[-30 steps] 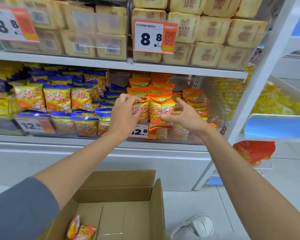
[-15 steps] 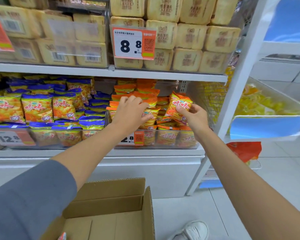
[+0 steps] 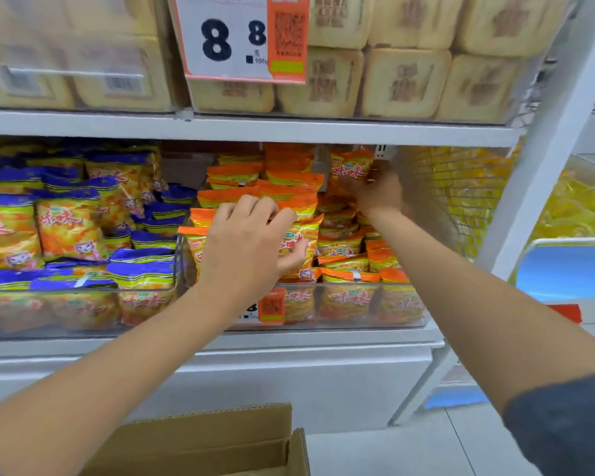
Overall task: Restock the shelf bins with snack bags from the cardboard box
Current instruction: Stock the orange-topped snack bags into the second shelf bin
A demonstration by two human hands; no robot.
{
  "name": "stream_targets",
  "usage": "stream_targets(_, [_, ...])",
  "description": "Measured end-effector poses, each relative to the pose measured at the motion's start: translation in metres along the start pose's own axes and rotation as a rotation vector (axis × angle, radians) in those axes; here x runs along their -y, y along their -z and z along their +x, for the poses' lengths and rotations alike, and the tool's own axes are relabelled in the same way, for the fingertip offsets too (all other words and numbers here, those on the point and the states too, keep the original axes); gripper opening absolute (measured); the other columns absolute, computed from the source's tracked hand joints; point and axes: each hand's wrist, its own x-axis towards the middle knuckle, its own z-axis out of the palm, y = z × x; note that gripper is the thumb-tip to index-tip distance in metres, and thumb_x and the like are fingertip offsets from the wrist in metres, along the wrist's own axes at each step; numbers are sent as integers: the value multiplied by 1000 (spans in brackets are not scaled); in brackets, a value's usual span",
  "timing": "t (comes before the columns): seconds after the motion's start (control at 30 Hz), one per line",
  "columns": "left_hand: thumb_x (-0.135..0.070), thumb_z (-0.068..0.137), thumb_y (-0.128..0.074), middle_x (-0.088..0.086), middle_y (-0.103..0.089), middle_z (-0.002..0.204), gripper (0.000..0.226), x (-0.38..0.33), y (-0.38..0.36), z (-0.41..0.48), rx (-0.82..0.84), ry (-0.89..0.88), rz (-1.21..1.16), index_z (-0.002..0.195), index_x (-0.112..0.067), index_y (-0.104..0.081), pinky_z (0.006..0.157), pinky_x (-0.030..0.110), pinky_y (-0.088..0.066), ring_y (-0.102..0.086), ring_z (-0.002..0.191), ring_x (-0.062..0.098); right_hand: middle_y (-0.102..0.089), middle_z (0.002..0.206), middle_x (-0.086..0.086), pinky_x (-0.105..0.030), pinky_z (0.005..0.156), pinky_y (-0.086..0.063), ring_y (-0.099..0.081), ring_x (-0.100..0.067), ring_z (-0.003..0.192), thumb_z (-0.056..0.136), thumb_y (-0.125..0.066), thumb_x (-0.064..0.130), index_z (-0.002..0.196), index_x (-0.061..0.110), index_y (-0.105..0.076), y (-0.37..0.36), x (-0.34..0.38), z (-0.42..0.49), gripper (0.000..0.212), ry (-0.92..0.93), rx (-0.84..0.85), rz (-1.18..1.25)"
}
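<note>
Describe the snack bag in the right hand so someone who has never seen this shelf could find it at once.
Start at the big 8.8 price sign, then drop below the white shelf board to the clear bin of orange-topped bags. At its back right the right hand grips one orange bag; it alone is held up above the pile, just under that board.

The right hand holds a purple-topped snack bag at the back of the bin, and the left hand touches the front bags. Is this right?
Wrong colour: the head view shows the right hand holding an orange-topped snack bag at the back of the bin; the left hand touches the front bags.
</note>
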Motion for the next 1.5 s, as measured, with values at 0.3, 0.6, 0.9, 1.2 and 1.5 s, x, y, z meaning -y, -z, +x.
stream_targets(0.3, [-48,91,-45,4,-63,94,39,1,-3,-2,-39,4,-30,101,-17,-65,75,37,-41,-56,91,25,-68,113,-3,-32,86,-54,-64,-17,99,86,-72,32,118,12,-61,-32,-12,27,40,87,82,-43])
stream_targets(0.6, [-49,91,-45,2,-63,93,39,0,-3,-2,-29,10,-25,102,-18,-66,76,36,-40,-56,91,25,-66,117,-5,-40,87,-56,-66,-23,99,82,-73,22,128,16,-54,-37,-23,30,50,26,162,-30])
stream_targets(0.9, [-49,91,-46,3,-64,95,39,0,-2,-3,-28,7,-44,103,-17,-66,77,38,-43,-58,92,26,-66,112,-6,-36,85,-54,-65,-24,99,87,-64,8,137,10,-37,-32,-25,29,56,117,-49,26])
stream_targets(1.2, [-48,91,-49,3,-65,94,38,0,-4,-3,-51,5,-40,102,-16,-67,76,38,-43,-58,91,26,-64,116,-8,-32,85,-51,-62,-26,106,89,-66,10,134,9,-43,-34,-32,35,51,158,88,-129])
stream_targets(1.5, [-48,91,-48,3,-65,94,38,1,-4,-4,-59,0,-52,102,-16,-66,75,38,-44,-58,91,26,-63,124,-8,-26,87,-45,-58,-24,112,89,-67,19,129,10,-56,-32,-31,34,43,184,151,-243])
